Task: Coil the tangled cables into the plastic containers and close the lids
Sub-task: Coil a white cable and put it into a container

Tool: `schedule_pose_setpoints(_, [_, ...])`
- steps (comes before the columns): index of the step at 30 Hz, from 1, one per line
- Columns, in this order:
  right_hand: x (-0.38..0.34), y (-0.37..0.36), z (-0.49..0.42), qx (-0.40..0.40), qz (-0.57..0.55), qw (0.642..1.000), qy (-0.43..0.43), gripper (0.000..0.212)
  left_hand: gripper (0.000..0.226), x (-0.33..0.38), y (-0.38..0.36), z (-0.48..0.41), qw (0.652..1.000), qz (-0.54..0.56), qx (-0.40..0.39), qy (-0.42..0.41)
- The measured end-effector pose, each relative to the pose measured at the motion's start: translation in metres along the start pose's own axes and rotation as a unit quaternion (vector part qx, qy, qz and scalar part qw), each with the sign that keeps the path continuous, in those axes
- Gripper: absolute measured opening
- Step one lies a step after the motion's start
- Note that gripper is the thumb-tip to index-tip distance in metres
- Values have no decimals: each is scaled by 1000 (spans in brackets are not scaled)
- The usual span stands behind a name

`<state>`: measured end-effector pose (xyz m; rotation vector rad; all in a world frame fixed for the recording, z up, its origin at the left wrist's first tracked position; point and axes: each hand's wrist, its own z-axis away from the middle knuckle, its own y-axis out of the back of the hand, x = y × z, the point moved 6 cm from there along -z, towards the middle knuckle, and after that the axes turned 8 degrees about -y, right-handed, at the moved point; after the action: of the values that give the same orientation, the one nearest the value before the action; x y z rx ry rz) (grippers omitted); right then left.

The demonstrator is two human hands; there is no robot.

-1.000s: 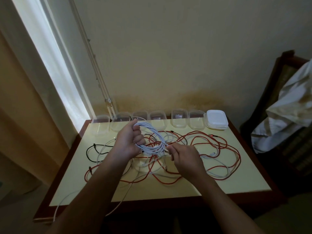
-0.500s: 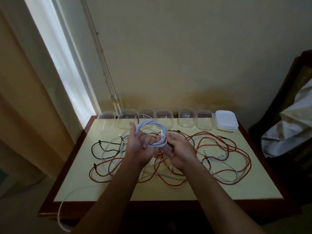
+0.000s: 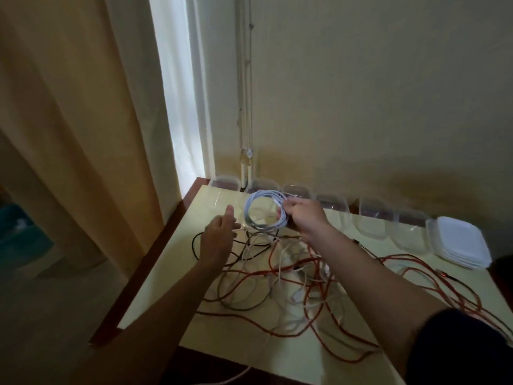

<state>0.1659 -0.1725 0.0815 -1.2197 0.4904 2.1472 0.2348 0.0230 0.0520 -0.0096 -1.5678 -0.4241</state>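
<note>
right hand (image 3: 304, 215) gripping white coil (image 3: 265, 211), left hand (image 3: 219, 234) spread

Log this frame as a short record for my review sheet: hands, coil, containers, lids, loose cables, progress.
left hand: open, fingers spread, holding nothing, just left of the coil
right hand: grips the coil, raised over the table
coil: white cable wound into a ring, in front of the left containers
containers: six, clear, in a row along the far edge, lids off
lids: stacked at the right end of the row
tangle: red, white and black cables loose on the table
progress: one coil wound, not yet in a container
</note>
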Motion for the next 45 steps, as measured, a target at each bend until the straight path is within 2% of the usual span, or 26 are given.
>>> schedule_pose_setpoints(2, [-11, -17, -29, 6, 38, 999, 13, 16, 39, -26, 14, -29, 992, -112, 20, -57])
schedule_pose_setpoints(3, [-14, -26, -44, 8, 54, 998, 18, 16, 40, -39, 18, -44, 984, -154, 28, -82])
schedule_pose_setpoints(6, [-21, -57, -87, 10, 123, 992, 42, 20, 59, -69, 24, -83, 960, -234, 47, -145])
schedule_pose_setpoints(10, [-30, -103, -129, 10, 207, 973, 103, 22, 92, -94, 19, -129, 949, -256, 55, -178])
schedule_pose_setpoints(14, [-29, -141, -166, 11, 284, 946, 156, 25, 117, -109, 12, -162, 962, -211, 33, -171])
schedule_pose_setpoints(21, [-25, -183, -208, 48, 442, 862, 244, 29, 111, -124, 11, -173, 940, -275, 60, -194])
schedule_pose_setpoints(27, [-6, -200, -198, 96, 598, 723, 332, 34, 109, -124, 11, -173, 941, -262, 74, -199])
schedule_pose_setpoints(29, [-2, -204, -194, 86, 634, 692, 332, 41, 108, -123, 11, -173, 939, -264, 79, -206])
schedule_pose_setpoints(32, [-3, -207, -195, 60, 665, 670, 323, 45, 108, -122, 12, -173, 937, -268, 86, -205])
schedule_pose_setpoints(36, [8, -204, -200, -52, 706, 662, 249, 69, 109, -120, 12, -173, 932, -281, 93, -209])
schedule_pose_setpoints(39, [12, -198, -200, -107, 719, 657, 199, 83, 107, -121, 12, -173, 931, -284, 89, -211])
schedule_pose_setpoints(41, [12, -197, -200, -116, 728, 649, 187, 88, 105, -121, 12, -173, 929, -288, 89, -213])
schedule_pose_setpoints(45, [16, -207, -203, -94, 768, 603, 193, 90, 105, -122, 11, -173, 930, -287, 87, -214])
